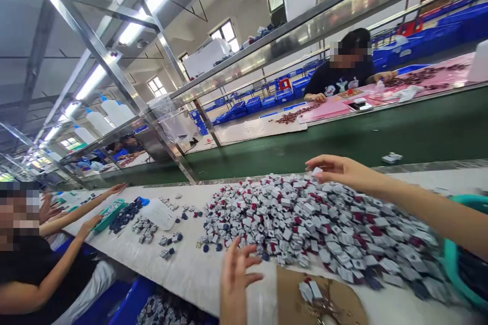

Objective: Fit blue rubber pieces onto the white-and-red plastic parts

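Note:
A large heap of small grey-white block-shaped pieces (274, 213), with dark red and navy ones among them, covers the white table. Above the heap's far edge is my right hand (335, 168), its thumb and fingers closed on one small grey-white piece (317, 171). My left hand (239, 274) is at the heap's near edge, fingers spread, nothing in it. To its right lies a brown cardboard sheet (287, 297) bearing a couple of grey-white pieces (310, 290) and a cluster of small brownish metallic-looking bits (330, 304).
Beyond the table runs a green belt (343, 137), with a pale piece (392, 157) over it. At right stands a teal basket (452, 259). Leftward are a white bottle (158, 213), a co-worker's arms (76, 238) and a green tray (110, 216). Another person (343, 71) sits across.

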Action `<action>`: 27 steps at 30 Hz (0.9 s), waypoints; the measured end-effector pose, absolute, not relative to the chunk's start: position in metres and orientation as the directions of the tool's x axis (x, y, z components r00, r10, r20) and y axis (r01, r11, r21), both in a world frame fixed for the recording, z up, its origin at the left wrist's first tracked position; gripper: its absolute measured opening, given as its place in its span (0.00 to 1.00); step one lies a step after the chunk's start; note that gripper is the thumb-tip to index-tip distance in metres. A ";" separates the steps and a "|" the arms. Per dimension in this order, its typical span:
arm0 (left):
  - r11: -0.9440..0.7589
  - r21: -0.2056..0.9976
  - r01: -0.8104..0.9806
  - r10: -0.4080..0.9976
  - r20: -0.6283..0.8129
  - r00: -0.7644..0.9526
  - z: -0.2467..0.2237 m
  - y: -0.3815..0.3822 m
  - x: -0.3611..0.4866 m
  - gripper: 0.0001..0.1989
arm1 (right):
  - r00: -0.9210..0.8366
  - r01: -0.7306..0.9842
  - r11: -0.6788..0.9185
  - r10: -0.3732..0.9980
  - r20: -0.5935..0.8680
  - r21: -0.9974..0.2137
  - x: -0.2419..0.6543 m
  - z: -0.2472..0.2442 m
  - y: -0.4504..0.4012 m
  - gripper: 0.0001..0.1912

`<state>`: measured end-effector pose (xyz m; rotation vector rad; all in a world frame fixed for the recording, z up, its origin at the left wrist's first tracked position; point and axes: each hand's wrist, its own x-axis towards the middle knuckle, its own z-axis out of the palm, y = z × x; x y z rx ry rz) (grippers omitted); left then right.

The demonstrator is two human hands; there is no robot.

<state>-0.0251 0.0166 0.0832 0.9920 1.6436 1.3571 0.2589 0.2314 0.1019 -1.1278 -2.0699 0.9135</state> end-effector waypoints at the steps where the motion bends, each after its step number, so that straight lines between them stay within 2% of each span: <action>1: 0.150 0.985 -0.086 0.969 -0.164 -0.183 0.088 0.034 -0.005 0.31 | -0.491 0.396 0.415 0.849 0.193 -0.819 0.256 0.107 0.202 0.25; 3: 0.237 0.927 -0.292 0.965 -0.191 0.177 0.092 0.057 0.034 0.34 | -0.557 0.199 0.432 0.788 0.261 -0.879 0.250 0.110 0.143 0.22; 4: 0.272 0.912 -0.307 0.939 -0.182 0.291 0.090 0.062 0.051 0.33 | -0.592 0.168 0.476 0.749 0.298 -0.863 0.247 0.108 0.115 0.18; 6: 0.317 0.910 -0.268 0.889 -0.187 0.417 0.081 0.062 0.074 0.29 | -0.587 0.232 0.590 0.719 0.372 -0.774 0.243 0.097 0.072 0.17; 8: 0.387 0.894 -0.224 0.844 -0.246 0.477 0.063 0.054 0.083 0.26 | -0.518 0.414 0.651 0.743 0.423 -0.636 0.248 0.078 0.047 0.20; 10: 0.468 0.855 -0.224 0.822 -0.329 0.465 0.040 0.045 0.081 0.26 | -0.373 0.644 0.536 0.843 0.388 -0.546 0.269 0.055 0.039 0.22; 12: 0.528 0.808 -0.261 0.819 -0.404 0.407 0.020 0.038 0.073 0.27 | -0.096 0.832 0.222 0.960 0.262 -0.508 0.304 0.034 0.042 0.22; 13: 0.545 0.788 -0.286 0.821 -0.433 0.372 0.013 0.035 0.069 0.28 | 0.106 0.886 -0.010 0.978 0.182 -0.464 0.324 0.025 0.047 0.21; 14: 0.549 0.778 -0.306 0.826 -0.450 0.340 0.010 0.032 0.065 0.29 | 0.209 0.895 -0.137 0.970 0.127 -0.425 0.343 0.018 0.052 0.22; 15: 0.545 0.776 -0.318 0.833 -0.456 0.315 0.010 0.030 0.061 0.30 | 0.249 0.898 -0.199 0.965 0.079 -0.392 0.361 0.011 0.058 0.20; 17: 0.509 0.799 -0.319 0.857 -0.438 0.270 0.018 0.026 0.055 0.32 | 0.229 0.916 -0.223 0.973 -0.023 -0.334 0.387 0.001 0.071 0.17; 21: 0.405 0.853 -0.329 0.914 -0.379 0.141 0.044 0.021 0.047 0.33 | 0.137 0.958 -0.172 0.977 -0.162 -0.231 0.404 -0.014 0.093 0.16; 27: 0.334 0.883 -0.331 0.941 -0.330 0.069 0.052 0.018 0.030 0.21 | 0.191 0.973 -0.214 0.956 -0.222 -0.086 0.415 -0.024 0.104 0.13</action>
